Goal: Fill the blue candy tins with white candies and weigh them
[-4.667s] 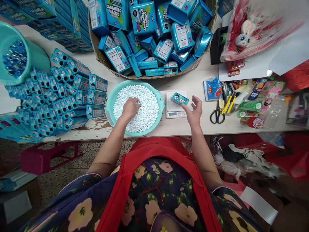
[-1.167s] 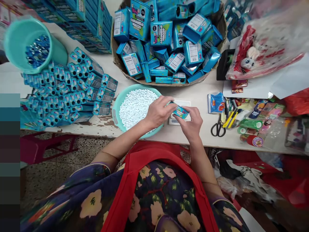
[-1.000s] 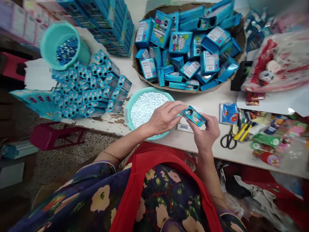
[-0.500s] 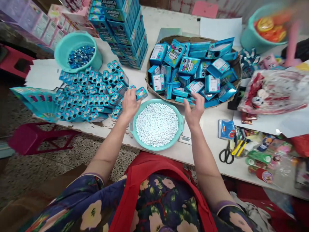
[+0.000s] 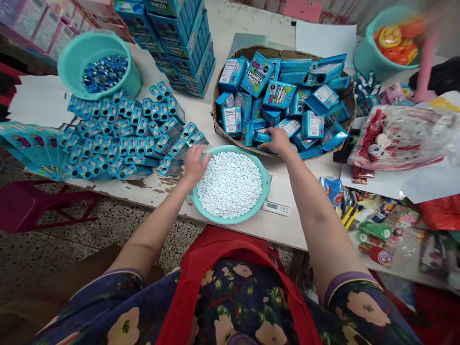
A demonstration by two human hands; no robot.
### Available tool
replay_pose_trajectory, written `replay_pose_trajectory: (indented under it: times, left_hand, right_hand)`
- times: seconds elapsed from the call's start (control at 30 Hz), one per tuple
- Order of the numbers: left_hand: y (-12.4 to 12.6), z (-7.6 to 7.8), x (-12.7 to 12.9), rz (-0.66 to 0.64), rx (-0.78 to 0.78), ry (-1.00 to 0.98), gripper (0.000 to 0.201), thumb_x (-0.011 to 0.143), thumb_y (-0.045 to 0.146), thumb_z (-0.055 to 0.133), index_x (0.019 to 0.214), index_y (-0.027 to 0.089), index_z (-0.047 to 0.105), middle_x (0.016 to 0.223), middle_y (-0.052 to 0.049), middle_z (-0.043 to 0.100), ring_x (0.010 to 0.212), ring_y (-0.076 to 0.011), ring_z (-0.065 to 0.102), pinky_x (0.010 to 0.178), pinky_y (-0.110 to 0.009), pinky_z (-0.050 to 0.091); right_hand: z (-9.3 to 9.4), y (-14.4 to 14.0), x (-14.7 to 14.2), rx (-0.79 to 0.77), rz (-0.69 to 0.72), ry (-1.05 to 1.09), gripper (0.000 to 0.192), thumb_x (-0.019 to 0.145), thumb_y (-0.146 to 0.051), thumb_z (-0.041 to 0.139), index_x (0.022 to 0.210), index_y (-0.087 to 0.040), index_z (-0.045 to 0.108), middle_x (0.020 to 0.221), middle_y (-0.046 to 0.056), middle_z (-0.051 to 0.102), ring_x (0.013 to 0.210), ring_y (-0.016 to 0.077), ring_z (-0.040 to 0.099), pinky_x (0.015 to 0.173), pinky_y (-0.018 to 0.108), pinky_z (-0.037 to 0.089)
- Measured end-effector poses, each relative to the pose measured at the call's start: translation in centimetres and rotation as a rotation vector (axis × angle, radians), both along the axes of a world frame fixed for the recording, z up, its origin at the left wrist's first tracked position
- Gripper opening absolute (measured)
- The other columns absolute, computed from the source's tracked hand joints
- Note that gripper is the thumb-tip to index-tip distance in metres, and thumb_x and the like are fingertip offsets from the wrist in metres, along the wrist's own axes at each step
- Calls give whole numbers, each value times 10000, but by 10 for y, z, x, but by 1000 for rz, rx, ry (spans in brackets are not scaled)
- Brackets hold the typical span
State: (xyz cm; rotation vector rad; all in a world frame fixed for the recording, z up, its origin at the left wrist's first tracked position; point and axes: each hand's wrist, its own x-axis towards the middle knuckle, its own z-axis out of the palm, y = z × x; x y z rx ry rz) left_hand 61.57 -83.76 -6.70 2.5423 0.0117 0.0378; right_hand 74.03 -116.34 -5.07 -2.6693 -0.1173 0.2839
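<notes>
Blue box in the basket sits gripped by the right hand; the left hand, blurred, hovers loosely curled over the basin's white candies.

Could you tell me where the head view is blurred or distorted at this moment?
In the head view the left hand is smeared by motion at the basin's rim; the pink object top right is blurred too; the right hand on a blue box stays fairly sharp; the wide lens bends the table edge.

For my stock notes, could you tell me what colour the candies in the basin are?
White candies, seen in the head view, in a teal basin.
</notes>
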Motion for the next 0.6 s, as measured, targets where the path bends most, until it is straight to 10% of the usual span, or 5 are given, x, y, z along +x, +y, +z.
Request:
replay_pose_trajectory:
  times: [0.17,0.37,0.6]
  left_hand:
    - [-31,-26,-75,-72,-8,190,595,922,470,485,1402,120,471,1519,-196,427,1443,-348,336,1180,-510,281]
    - [-71,-33,-54,86,-16,237,596,849,502,615,1311,127,593,1362,-208,523,1320,-363,455,1141,-475,328]
    - [-95,-28,-31,149,-266,350,384,750,412,689,1078,213,684,1138,-97,674,1132,-312,604,993,-398,444]
  right_hand:
    - [27,-22,-55,428,-164,-255,369,706,-323,743,1051,-213,670,1095,81,681,1098,287,594,1041,507,452]
    - [50,-9,-147,1396,-744,136,348,691,-397,804,978,-273,648,978,-39,742,895,152,701,781,322,619]
    - [52,-4,-198,1542,-1158,595,215,700,-251,805,870,-240,672,780,-45,744,654,111,690,407,134,512]
